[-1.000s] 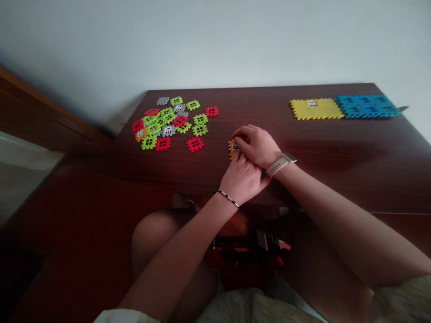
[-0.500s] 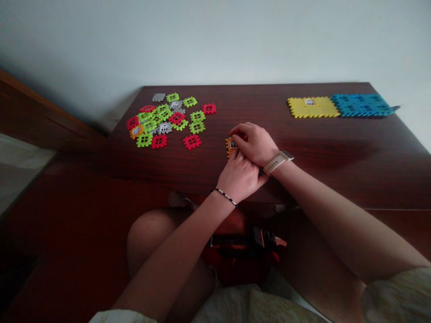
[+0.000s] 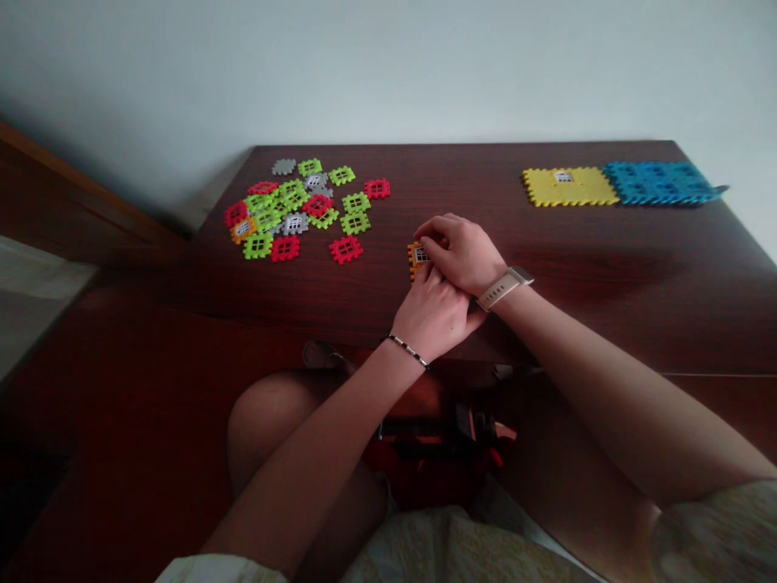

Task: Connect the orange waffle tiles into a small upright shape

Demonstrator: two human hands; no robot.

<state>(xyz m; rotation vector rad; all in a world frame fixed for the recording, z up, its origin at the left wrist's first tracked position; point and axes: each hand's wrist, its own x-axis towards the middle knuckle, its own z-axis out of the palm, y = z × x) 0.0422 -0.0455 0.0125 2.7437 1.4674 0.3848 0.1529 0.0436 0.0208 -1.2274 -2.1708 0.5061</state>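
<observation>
An orange interlocking tile piece with a white window insert [image 3: 418,254] lies on the dark wooden table [image 3: 303,300], its left edge showing beyond my hands. My left hand [image 3: 432,312], with a beaded bracelet at the wrist, is closed and pressed down over the piece; its fingertips are hidden beneath the other hand. Crossing over it from the right, my right hand [image 3: 466,255] wears a pale-strapped watch [image 3: 505,288]. Its fingers curl down against the orange piece, which they mostly cover.
On the left lies a loose pile of green tiles [image 3: 291,194], red tiles [image 3: 346,249], grey tiles [image 3: 283,167] and an orange tile [image 3: 244,229]. Back right, a yellow joined panel [image 3: 571,190] adjoins a blue joined panel [image 3: 659,185]. A wall [image 3: 425,73] stands behind the table.
The view has shifted slightly, so the table appears a little higher. Both hands keep nearly the same crossed position over the orange piece.
</observation>
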